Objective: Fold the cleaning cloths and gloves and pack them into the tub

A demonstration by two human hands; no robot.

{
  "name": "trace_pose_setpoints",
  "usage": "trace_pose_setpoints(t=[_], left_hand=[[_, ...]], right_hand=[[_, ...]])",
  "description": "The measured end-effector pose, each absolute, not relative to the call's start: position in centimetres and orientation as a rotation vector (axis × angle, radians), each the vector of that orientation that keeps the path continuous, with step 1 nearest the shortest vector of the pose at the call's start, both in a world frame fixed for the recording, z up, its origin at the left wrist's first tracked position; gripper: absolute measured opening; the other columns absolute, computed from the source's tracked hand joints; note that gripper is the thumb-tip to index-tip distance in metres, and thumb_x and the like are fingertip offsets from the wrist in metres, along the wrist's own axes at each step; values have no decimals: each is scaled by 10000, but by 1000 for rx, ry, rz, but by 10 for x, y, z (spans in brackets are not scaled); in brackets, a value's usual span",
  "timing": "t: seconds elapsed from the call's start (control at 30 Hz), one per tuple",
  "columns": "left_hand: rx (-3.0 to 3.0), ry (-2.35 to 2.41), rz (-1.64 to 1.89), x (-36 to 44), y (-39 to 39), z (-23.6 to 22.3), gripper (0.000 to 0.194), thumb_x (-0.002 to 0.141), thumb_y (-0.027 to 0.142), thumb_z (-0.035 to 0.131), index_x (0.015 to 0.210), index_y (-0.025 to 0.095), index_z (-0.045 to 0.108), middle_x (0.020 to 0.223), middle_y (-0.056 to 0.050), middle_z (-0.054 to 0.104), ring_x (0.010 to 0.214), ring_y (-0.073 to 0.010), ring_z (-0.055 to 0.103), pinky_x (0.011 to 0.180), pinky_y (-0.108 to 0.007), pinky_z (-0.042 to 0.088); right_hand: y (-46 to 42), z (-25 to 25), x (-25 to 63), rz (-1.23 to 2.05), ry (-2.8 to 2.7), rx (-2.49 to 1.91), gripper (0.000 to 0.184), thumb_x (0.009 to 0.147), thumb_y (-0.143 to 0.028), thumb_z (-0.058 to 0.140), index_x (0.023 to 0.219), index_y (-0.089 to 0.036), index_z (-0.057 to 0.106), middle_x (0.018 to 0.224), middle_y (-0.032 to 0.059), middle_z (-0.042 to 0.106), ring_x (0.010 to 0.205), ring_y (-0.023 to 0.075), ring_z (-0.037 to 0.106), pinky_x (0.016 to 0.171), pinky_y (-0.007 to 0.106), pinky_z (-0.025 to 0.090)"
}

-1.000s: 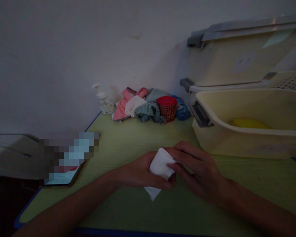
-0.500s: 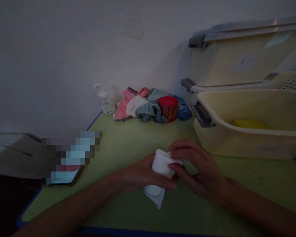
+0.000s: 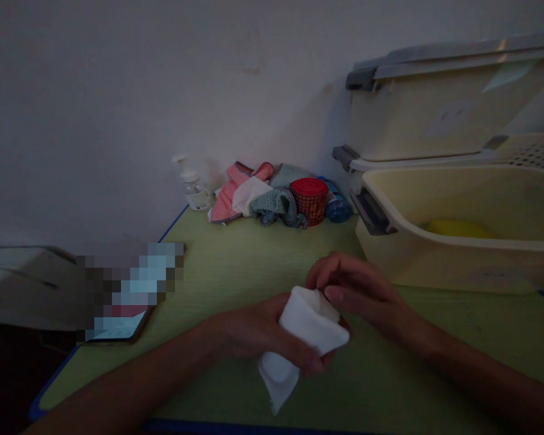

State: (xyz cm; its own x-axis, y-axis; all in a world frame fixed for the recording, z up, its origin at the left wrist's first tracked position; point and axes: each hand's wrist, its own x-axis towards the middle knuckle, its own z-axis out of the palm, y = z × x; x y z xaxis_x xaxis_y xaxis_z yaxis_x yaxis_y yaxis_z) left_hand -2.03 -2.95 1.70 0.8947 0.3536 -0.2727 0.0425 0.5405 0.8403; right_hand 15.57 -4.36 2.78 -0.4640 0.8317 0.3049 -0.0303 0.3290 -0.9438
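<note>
My left hand (image 3: 258, 335) is closed around a white cloth (image 3: 306, 329) just above the green table (image 3: 236, 266), thumb across its front. One end of the cloth hangs down below my fist. My right hand (image 3: 358, 290) pinches the upper edge of the same cloth with curled fingers. Both hands are close together near the front middle of the table.
A cream plastic basin (image 3: 457, 241) with something yellow (image 3: 456, 228) inside stands at the right, a lidded cream box (image 3: 444, 103) behind it. By the wall lie a pile of rags (image 3: 254, 196), a red cup (image 3: 310, 199) and a pump bottle (image 3: 190, 184). A phone (image 3: 118, 323) lies at the left edge.
Both hands have turned the white cloth over and shifted it slightly toward me; more of it now hangs below my left fist, and my right fingers moved to its top.
</note>
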Motion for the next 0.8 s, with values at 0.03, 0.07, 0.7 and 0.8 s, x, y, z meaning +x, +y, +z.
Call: trace_pose_setpoints(t=[0.03, 0.07, 0.7, 0.8], left_hand=[[979, 421, 156, -21, -30, 17, 474, 492, 189, 829, 907, 134, 607, 652, 52, 587, 558, -51, 500, 513, -167, 370], [969, 402, 123, -21, -30, 17, 517, 485, 191, 834, 945, 134, 608, 661, 52, 592, 572, -53, 508, 521, -166, 375], [886, 230, -120, -21, -29, 2, 677, 522, 269, 839, 1129, 178, 554, 795, 53, 649, 638, -52, 611, 622, -159, 479], [893, 205, -152, -20, -29, 2, 624, 513, 317, 840, 1063, 181, 580, 808, 52, 651, 617, -61, 625, 622, -170, 475]], right_hand=[[-42, 27, 156, 1347, -1674, -738, 265, 822, -441, 563, 772, -184, 523, 694, -4, 516, 593, 100, 490, 496, 206, 411], [-41, 26, 156, 1432, -1647, -752, 289, 804, -461, 580, 764, -181, 520, 654, -19, 494, 556, 90, 467, 474, 199, 394], [-38, 26, 159, 1838, -1849, -874, 295, 685, -426, 648, 715, -162, 520, 641, -27, 476, 524, 67, 403, 454, 186, 331], [-41, 30, 158, 1743, -1968, -948, 171, 692, -306, 602, 694, -164, 507, 620, -32, 462, 536, 76, 414, 472, 197, 339]])
